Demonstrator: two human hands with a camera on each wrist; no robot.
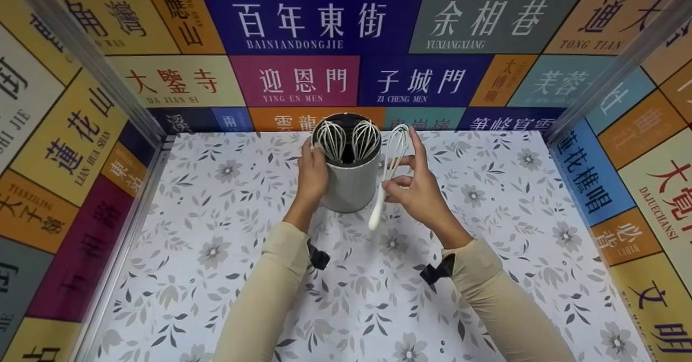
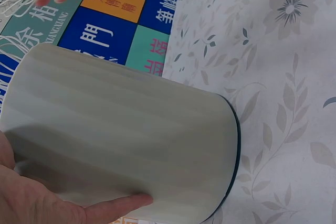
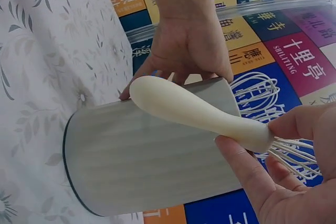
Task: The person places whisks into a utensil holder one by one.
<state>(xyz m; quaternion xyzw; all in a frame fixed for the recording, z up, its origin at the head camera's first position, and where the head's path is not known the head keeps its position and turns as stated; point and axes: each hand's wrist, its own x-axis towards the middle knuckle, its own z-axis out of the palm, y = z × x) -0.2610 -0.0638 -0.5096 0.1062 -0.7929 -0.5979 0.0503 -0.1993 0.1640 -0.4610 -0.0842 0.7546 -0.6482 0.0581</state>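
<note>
A grey cylindrical canister (image 1: 351, 189) stands upright near the back of the table, with two whisks inside, wire heads up: one whisk (image 1: 331, 140) on the left, another whisk (image 1: 366, 138) on the right. My left hand (image 1: 312, 175) holds the canister by its left side, near the rim. In the left wrist view a finger (image 2: 118, 208) lies along the canister's wall. Just right of the canister, my right hand (image 1: 424, 189) pinches a third whisk (image 1: 377, 210) where handle meets wires. Its cream handle points down, its wire head up beside the index finger.
A white table (image 1: 216, 297) printed with grey flowers and leaves lies beneath. Colourful panels (image 1: 303, 81) with Chinese lettering wall in the back and both sides. Clear strips (image 1: 121, 81) run along the corners where the walls meet.
</note>
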